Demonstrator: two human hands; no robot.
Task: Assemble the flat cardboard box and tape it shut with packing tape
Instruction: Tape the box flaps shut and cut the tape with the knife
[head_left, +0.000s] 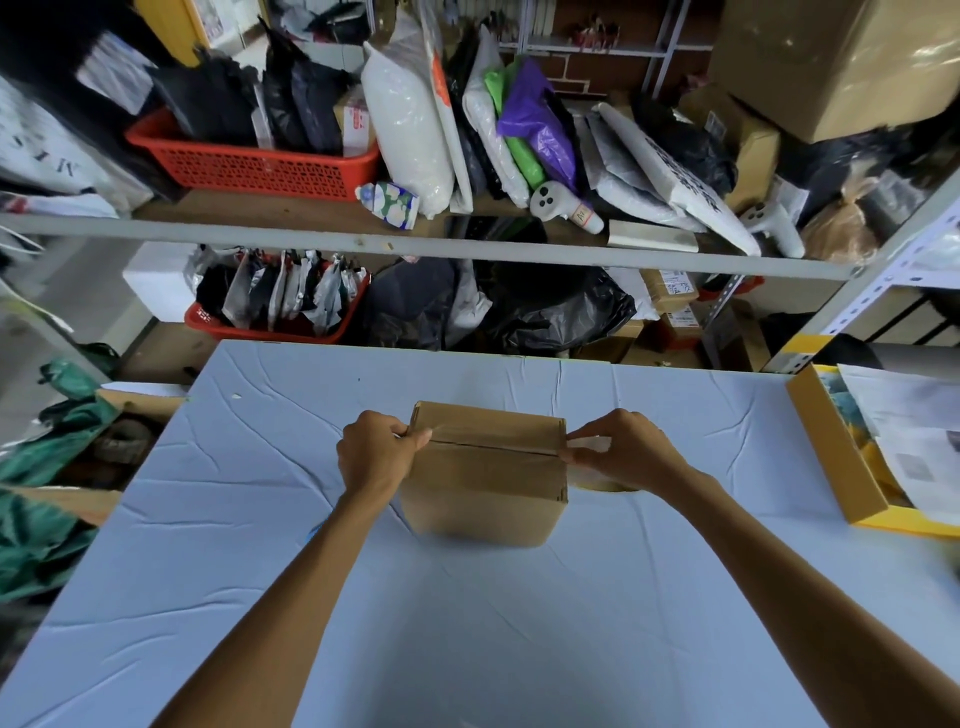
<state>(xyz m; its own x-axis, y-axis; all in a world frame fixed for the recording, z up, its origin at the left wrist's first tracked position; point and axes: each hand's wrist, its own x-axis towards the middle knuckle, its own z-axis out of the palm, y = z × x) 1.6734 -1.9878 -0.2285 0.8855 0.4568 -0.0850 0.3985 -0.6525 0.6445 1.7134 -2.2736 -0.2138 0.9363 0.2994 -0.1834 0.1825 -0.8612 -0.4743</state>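
1. Spanning the lower half of the frame, the pale blue cloth-covered table (467, 623) carries the work, with cluttered metal shelving across the upper half and a yellow-edged cardboard tray of papers (836, 457) at the right edge.
2. Sitting at the centre of the frame, the small brown cardboard box (485, 478) stands assembled, its top flaps folded down and meeting along a seam that runs left to right across the picture.
3. Lying along that seam, a strip of clear packing tape (493, 441) appears to stretch from one end of the box top to the other; its gloss is faint, so how firmly it is stuck I cannot tell.
4. The left hand (376, 452) is at the left end of the seam, fingers curled and thumb pinching the tape end against the box edge.
5. The right hand (621, 452) is at the right end, thumb and forefinger pinching the whitish tape where it leaves the box.
6. The roll of packing tape (602, 480) peeks out just below the right hand, beside the box's right wall.
7. Judging by this, the right hand is nearer the roll, so the cut or tear falls at the right end.
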